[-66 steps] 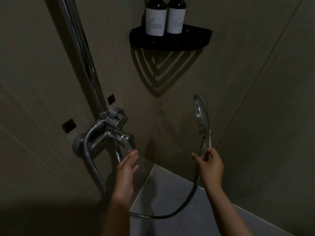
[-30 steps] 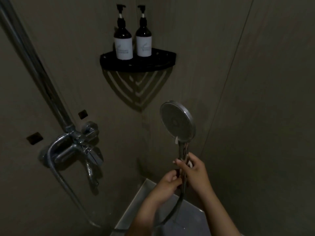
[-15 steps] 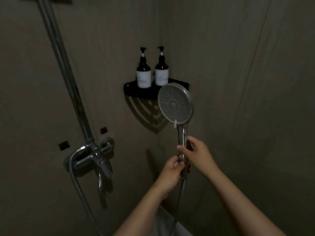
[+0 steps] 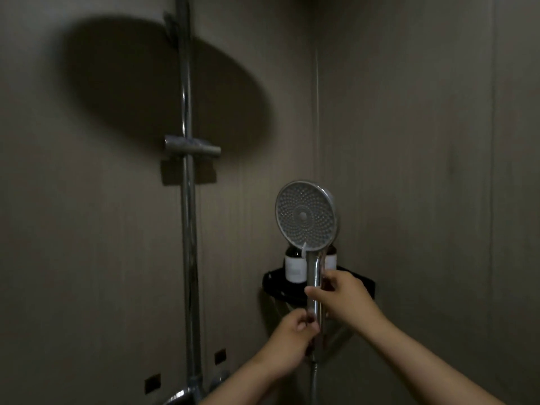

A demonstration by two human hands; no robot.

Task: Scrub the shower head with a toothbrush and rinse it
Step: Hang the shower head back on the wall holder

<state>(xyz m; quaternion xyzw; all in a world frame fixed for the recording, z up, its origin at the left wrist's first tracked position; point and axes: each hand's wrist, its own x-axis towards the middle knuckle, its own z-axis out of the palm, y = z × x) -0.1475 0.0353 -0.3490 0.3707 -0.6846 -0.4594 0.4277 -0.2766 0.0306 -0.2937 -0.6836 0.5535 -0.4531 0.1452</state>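
Observation:
A round chrome shower head (image 4: 305,215) stands upright in front of me, its nozzle face turned towards me. My right hand (image 4: 344,296) grips the upper part of its handle (image 4: 314,276). My left hand (image 4: 292,340) grips the lower end of the handle, just above where the metal hose (image 4: 314,384) joins. No toothbrush is in view.
A chrome riser rail (image 4: 188,229) runs up the left wall with a bracket holder (image 4: 191,147) on it. A black corner shelf (image 4: 362,283) with two dark bottles (image 4: 293,266) sits behind the shower head. The mixer tap (image 4: 181,396) shows at the bottom edge.
Both hands have lifted the shower head higher, and my view has tilted up, so the rail bracket now shows. My left hand came off the tap and took the handle.

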